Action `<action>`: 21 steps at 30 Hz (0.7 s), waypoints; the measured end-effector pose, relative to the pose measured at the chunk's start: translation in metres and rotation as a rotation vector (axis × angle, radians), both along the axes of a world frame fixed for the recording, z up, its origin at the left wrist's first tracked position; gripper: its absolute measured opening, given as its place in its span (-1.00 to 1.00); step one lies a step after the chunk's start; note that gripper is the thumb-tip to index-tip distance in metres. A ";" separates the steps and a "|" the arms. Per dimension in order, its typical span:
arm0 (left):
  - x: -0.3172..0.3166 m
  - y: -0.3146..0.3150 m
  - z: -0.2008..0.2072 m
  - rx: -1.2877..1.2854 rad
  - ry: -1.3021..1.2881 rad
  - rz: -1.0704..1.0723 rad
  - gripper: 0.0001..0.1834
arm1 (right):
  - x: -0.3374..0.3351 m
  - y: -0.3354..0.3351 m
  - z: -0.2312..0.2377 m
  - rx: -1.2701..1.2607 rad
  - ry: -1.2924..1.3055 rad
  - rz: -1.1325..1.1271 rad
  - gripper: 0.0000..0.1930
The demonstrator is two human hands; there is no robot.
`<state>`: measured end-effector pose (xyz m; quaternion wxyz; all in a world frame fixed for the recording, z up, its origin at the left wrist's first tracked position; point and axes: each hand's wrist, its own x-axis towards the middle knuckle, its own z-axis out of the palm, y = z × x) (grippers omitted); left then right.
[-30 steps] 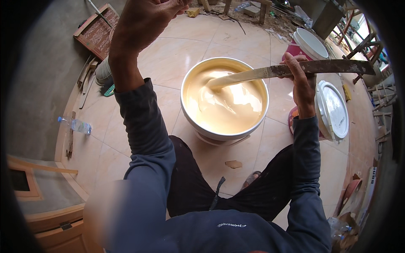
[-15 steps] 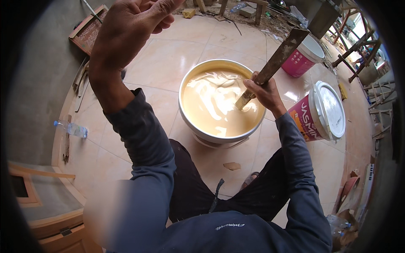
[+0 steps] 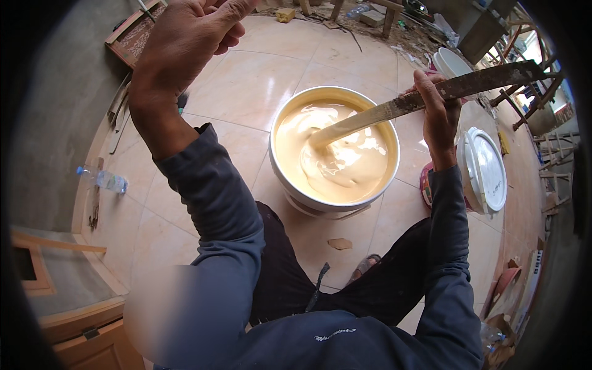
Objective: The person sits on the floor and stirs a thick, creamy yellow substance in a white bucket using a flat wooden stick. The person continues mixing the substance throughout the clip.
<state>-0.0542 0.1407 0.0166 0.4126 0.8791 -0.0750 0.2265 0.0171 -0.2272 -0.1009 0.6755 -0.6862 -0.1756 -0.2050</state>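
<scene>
A white bucket (image 3: 279,174) of glossy cream-coloured paint (image 3: 345,161) stands on the floor before me. My right hand (image 3: 441,117), to the right of the bucket, grips a long flat wooden stick (image 3: 394,106). The stick slants across the rim, its lower end sunk in the paint left of the middle and its dark, stained upper end pointing right. My left hand (image 3: 185,46) is raised at the upper left, away from the bucket. Its fingers are curled in, partly cut off by the top edge, and whatever they may hold is hidden.
A lidded bucket (image 3: 484,169) stands at the right, with another bucket (image 3: 453,65) farther back, partly behind the stick. A plastic bottle (image 3: 111,181) lies near the left wall. A flat brown scrap (image 3: 339,244) lies near my foot. Wooden supports and rubble fill the far side.
My right hand has moved right and a little up, tilting the stick flatter. The stick's dipped end has shifted left through the paint, which shows new swirls. My left hand stays raised.
</scene>
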 end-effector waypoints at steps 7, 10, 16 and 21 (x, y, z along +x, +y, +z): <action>-0.006 -0.001 0.002 0.008 0.038 -0.005 -0.51 | 0.038 0.023 -0.053 -0.375 0.078 0.174 -0.73; -0.007 0.002 0.003 0.002 0.058 0.009 -0.51 | 0.030 0.018 -0.076 -0.488 0.155 0.123 -0.71; 0.002 0.006 -0.002 -0.009 0.077 0.027 -0.51 | -0.014 0.003 -0.081 -0.403 0.297 0.164 -0.73; 0.007 0.013 -0.007 0.056 0.042 0.033 -0.50 | -0.026 -0.002 -0.040 -0.181 0.271 0.149 -0.76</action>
